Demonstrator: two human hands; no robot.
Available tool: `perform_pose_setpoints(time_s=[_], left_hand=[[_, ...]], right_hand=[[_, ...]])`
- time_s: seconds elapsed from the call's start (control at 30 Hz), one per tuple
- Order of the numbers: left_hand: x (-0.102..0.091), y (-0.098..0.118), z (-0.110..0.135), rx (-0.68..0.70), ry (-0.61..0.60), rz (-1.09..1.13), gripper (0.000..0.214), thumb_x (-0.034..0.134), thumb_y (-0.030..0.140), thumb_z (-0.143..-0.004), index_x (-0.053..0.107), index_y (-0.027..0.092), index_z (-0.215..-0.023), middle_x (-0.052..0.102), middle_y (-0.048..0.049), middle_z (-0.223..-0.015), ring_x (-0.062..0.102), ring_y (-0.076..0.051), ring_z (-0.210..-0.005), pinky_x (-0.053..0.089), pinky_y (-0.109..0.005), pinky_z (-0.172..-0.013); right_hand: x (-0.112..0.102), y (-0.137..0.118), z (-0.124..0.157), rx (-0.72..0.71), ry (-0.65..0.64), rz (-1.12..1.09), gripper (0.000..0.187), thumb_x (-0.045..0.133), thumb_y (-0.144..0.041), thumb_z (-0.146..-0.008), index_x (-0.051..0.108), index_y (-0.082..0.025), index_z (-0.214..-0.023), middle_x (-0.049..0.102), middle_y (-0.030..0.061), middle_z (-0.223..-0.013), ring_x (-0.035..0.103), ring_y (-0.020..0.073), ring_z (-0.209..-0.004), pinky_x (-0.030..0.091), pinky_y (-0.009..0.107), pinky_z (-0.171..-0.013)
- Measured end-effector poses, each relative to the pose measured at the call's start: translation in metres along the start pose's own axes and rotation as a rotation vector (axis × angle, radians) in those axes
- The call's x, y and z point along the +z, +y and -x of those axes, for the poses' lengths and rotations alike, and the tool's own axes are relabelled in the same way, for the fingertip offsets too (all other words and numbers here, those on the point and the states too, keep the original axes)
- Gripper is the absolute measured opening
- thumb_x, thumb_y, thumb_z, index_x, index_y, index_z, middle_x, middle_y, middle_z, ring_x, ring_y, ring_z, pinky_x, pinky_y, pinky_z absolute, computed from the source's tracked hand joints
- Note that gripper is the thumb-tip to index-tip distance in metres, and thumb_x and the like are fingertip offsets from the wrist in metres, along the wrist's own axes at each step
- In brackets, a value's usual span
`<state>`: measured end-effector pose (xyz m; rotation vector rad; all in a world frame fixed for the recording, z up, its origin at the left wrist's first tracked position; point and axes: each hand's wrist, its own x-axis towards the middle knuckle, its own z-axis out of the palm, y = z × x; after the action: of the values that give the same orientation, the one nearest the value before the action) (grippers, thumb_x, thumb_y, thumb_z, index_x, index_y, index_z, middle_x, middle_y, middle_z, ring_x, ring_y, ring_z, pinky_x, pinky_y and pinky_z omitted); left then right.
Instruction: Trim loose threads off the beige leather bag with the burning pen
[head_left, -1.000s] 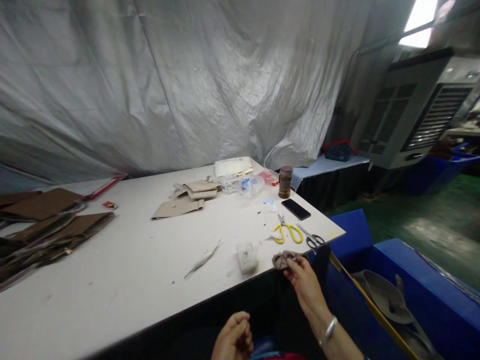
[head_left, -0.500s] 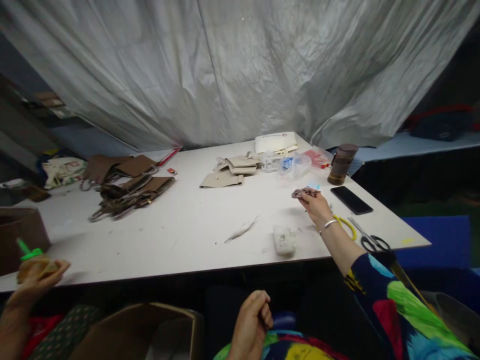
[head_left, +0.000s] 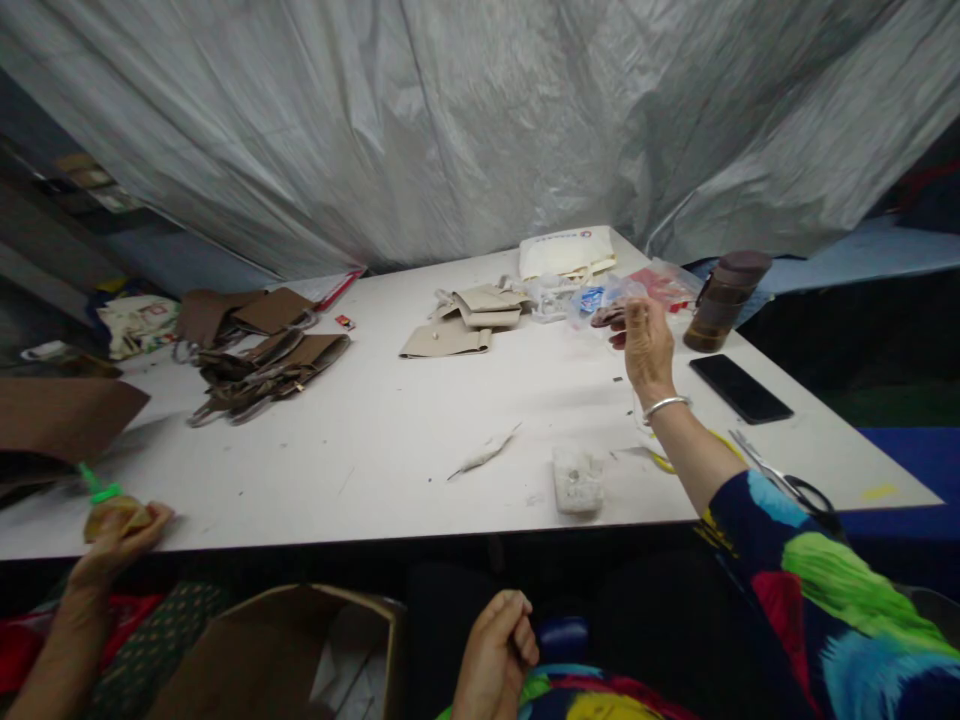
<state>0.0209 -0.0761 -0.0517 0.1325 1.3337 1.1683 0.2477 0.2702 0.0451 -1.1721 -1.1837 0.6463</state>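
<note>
My right hand [head_left: 649,350] is raised over the right part of the table, closed on a small crumpled brownish-pink cloth [head_left: 607,315]. A thin pale thread seems to hang near its wrist. Below the forearm lie yellow-handled scissors [head_left: 661,463], partly covered by the arm, and black-handled scissors [head_left: 806,492]. My left hand [head_left: 499,650] rests low over my lap with curled fingers, and nothing shows in it. Between the hands, on the table, are a whitish block [head_left: 577,482] and a slim pale tool with a pointed tip [head_left: 484,455].
Brown bag pieces [head_left: 277,365] lie at left, beige folded pieces [head_left: 472,320] mid-table. A bottle [head_left: 726,300] and phone [head_left: 740,388] stand right. At left, another person's hand [head_left: 124,535] holds a green-capped glue bottle [head_left: 112,510] by a brown panel [head_left: 67,415]. An open carton [head_left: 285,650] sits below.
My right hand has lifted up and away with the cloth. The other person's hand has shifted rightward, and the brown panel there looks raised. My left hand stays in place.
</note>
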Motion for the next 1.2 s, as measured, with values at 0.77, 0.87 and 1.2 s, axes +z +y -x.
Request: perform_pose_setpoints(time_s=[0.77,0.87,1.2], left_hand=[[0.074,0.209,-0.13,0.82,0.112,-1.365,0.019,0.069,0.024,-0.081,0.076,0.016,-0.096,0.073,-0.0098,-0.108,0.062,-0.021,-0.093,0.045,-0.033,-0.095],[0.085,0.211,-0.147,0.726,0.019,-1.488,0.014,0.076,0.018,-0.07,0.075,0.016,-0.083,0.073,-0.008,-0.097,0.062,-0.023,-0.092,0.044,-0.033,-0.092],[0.088,0.205,-0.113,0.638,-0.027,-1.34,0.016,0.073,0.017,-0.066,0.058,0.019,-0.068,0.059,-0.0024,-0.076,0.054,-0.022,-0.083,0.042,-0.034,-0.082]], right_hand=[[-0.101,-0.042,0.299,0.104,-0.406,-0.002,0.024,0.064,-0.044,-0.1,0.079,-0.025,-0.095,0.072,0.0002,-0.068,0.064,0.0128,-0.048,0.053,0.017,-0.047],[-0.109,-0.037,0.319,0.178,-0.419,0.014,0.025,0.062,-0.044,-0.101,0.078,-0.026,-0.094,0.07,-0.0011,-0.067,0.065,0.0122,-0.051,0.054,0.015,-0.053],[-0.104,-0.04,0.323,0.12,-0.476,0.033,0.025,0.055,-0.038,-0.106,0.075,-0.026,-0.097,0.072,-0.0013,-0.079,0.071,0.0126,-0.071,0.055,0.016,-0.068]])
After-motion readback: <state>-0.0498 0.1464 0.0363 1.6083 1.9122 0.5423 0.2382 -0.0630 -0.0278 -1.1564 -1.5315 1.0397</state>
